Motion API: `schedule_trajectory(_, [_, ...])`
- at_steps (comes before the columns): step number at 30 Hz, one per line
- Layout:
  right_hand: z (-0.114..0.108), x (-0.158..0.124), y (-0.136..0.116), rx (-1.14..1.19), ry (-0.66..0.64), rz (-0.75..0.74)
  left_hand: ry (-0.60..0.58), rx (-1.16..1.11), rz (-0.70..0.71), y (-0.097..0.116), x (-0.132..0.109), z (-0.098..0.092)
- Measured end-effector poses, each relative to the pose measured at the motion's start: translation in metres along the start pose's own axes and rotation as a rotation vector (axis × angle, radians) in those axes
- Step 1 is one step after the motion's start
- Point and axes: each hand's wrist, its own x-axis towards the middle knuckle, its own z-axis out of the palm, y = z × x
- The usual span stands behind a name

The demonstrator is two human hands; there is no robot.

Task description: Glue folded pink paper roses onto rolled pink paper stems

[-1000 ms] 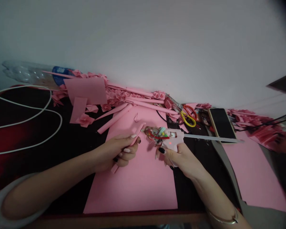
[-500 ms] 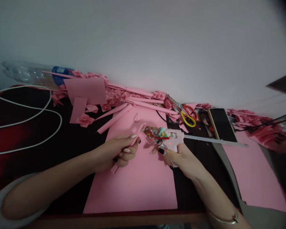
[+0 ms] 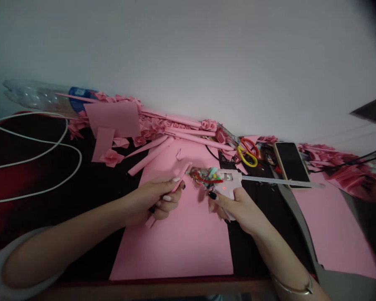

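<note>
My left hand (image 3: 159, 198) is closed round a narrow rolled or folded piece of pink paper (image 3: 183, 172), which slants up to the right. My right hand (image 3: 240, 209) grips a pale hot glue gun (image 3: 230, 190) with a small red light on its side. Its front is caked with multicoloured glue and scraps, and the nozzle end is at the upper end of the paper piece; I cannot tell whether they touch. A long translucent glue stick (image 3: 263, 180) juts from the gun's back. Both hands are above a large pink sheet (image 3: 181, 251).
Pink paper flowers (image 3: 112, 158) and rolled paper tubes (image 3: 200, 140) lie along the wall. Scissors (image 3: 247, 151) with red and yellow handles and a phone (image 3: 290, 163) are at the right. A plastic bottle (image 3: 37, 94) and a white cable (image 3: 78, 163) lie left.
The fingers of my right hand have drawn back towards the glue gun's grip. The back end of the glue stick has risen slightly. My left hand has stayed in place.
</note>
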Motion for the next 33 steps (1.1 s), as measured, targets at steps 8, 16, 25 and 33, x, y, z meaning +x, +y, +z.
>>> schedule_trajectory(8, [-0.0018,0.0017,0.0070,-0.123,0.033,0.022,0.012,0.010,-0.018,0.0020,0.0005,0.0019])
schedule_trajectory(16, [-0.0001,0.0001,0.0049,-0.156,0.054,0.015,-0.009,0.012,0.001,0.0010,0.0007,-0.0003])
schedule_trajectory(25, [0.0004,0.0003,0.0049,-0.120,0.065,-0.018,0.007,0.019,0.004,0.0008,0.0003,-0.0012])
schedule_trajectory(33, [-0.0007,0.0013,0.0102,-0.082,0.074,-0.008,-0.006,0.007,0.005,-0.0005,0.0005,-0.0042])
